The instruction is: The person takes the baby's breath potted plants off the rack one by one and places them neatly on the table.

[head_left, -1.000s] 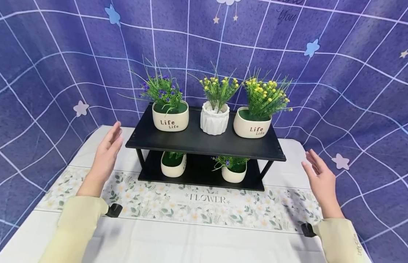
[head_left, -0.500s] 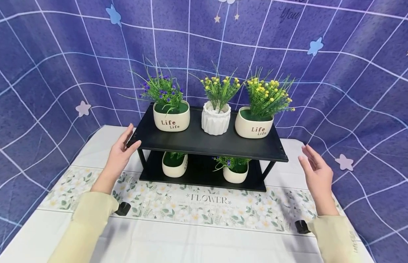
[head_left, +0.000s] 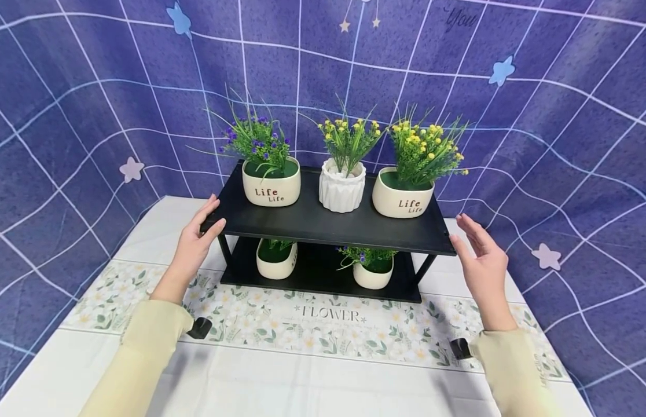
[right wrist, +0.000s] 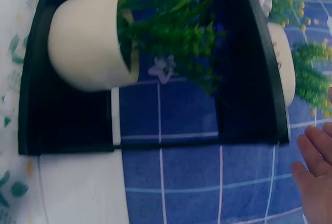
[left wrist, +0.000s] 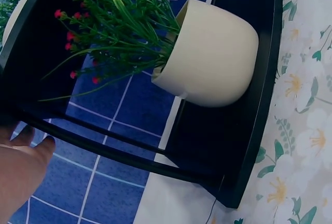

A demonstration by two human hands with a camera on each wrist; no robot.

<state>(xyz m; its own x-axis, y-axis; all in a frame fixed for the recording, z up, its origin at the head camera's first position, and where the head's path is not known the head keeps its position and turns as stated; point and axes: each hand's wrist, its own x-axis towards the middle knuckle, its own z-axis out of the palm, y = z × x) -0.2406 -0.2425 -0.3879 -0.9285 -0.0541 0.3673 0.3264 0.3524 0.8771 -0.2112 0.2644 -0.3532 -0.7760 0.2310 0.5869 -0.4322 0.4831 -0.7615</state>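
Observation:
A black two-tier plant stand stands on the table with potted flowers on both tiers. At the left end of its top tier, my left hand touches the edge, thumb by the front corner and fingers spread along the side. My right hand is raised beside the right end, its fingertips close to the top tier's front corner and its fingers apart from the thumb. Below, a cream pot with red flowers fills much of the left wrist view. The right wrist view has another cream lower pot with green leaves.
On the top tier are a cream pot of purple flowers, a white fluted pot of yellow flowers and a cream pot of yellow flowers. A flowered runner crosses the white table; a blue gridded curtain hangs behind.
My left hand has moved right to the stand's left end and come to rest there. My right hand has moved left, close to the right end. The stand and pots have stayed put.

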